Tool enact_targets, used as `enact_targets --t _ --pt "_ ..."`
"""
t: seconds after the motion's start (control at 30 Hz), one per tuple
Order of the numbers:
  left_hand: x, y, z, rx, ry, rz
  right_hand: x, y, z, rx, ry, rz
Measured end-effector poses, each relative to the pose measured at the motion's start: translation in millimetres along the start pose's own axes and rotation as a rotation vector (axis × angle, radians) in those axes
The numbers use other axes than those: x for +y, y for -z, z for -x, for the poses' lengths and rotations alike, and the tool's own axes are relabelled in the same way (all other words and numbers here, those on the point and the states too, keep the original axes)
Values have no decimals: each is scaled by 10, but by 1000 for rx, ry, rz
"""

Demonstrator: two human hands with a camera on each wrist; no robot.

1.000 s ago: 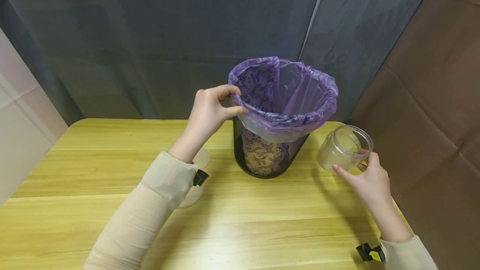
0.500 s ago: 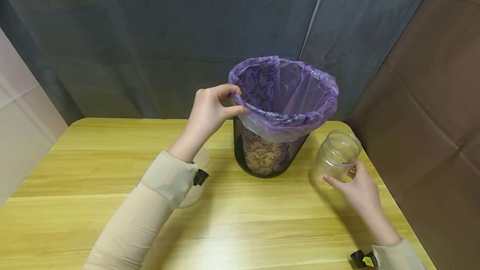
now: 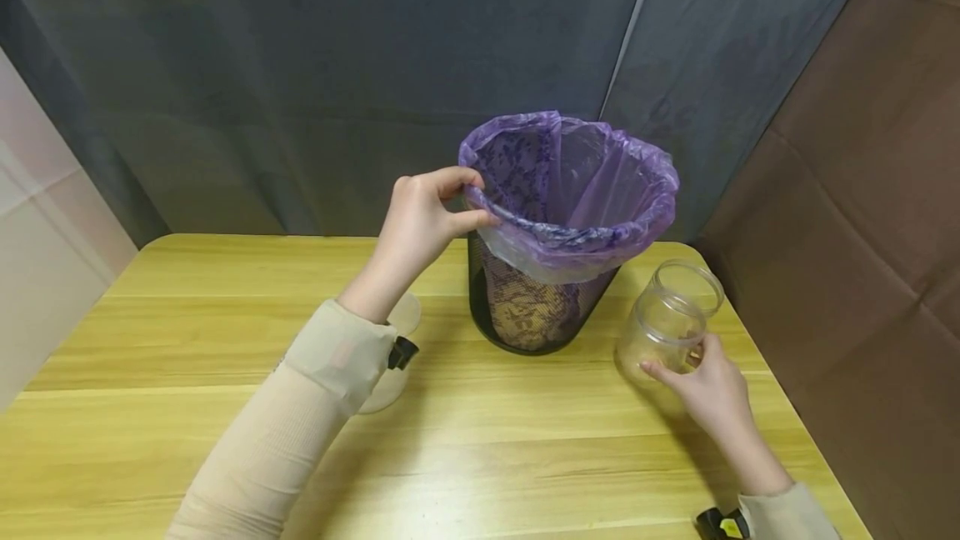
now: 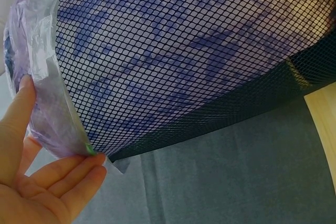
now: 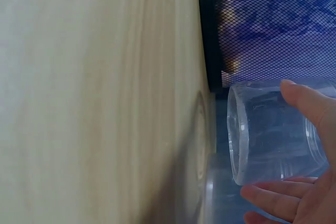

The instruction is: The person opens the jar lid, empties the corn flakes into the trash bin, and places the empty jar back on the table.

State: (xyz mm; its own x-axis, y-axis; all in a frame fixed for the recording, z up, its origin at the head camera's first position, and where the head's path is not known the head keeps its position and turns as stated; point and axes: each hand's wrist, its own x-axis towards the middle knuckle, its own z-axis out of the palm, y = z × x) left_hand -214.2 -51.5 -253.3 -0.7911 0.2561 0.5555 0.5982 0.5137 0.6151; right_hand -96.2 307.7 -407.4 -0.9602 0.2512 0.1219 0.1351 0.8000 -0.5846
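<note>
A black mesh wastebasket [image 3: 525,315] stands towards the back of the table, lined with a purple bin bag [image 3: 577,252] folded over its rim. My left hand [image 3: 420,211] pinches the bag at the rim's left side, thumb outside and fingers at the edge. To the right of the basket, my right hand [image 3: 708,386] grips a clear plastic jar [image 5: 273,135] by its side. That jar is open-topped, its base just off the tabletop in the right wrist view. Behind it stands a second clear jar [image 3: 708,273], partly hidden by the held one.
Two round translucent discs, a far one [image 3: 407,313] and a near one [image 3: 386,394], lie on the wooden table [image 3: 525,457], partly covered by my left forearm. A dark grey curtain [image 3: 337,90] hangs behind the table and a brown cloth [image 3: 847,232] borders its right side.
My right hand has moved left and towards me with the jar, so a second jar's rim shows behind it. My left hand has stayed at the bin bag's rim.
</note>
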Motion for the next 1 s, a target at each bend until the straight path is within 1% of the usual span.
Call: enact_targets --t 0.37,0.57,0.73,0.87,1.0 --pt "8 7 -1 -10 14 2 71 -47 16 -40 -29 7" --pt "3 11 6 -5 9 -8 98 -64 28 -77 -61 1" --pt "0 23 9 -6 7 -11 130 -80 30 -95 -68 -7" --pt "8 27 10 -14 -7 -16 160 -93 40 -105 -76 -22" --pt "14 19 8 -40 -30 -38 186 -91 53 -115 -90 -29"
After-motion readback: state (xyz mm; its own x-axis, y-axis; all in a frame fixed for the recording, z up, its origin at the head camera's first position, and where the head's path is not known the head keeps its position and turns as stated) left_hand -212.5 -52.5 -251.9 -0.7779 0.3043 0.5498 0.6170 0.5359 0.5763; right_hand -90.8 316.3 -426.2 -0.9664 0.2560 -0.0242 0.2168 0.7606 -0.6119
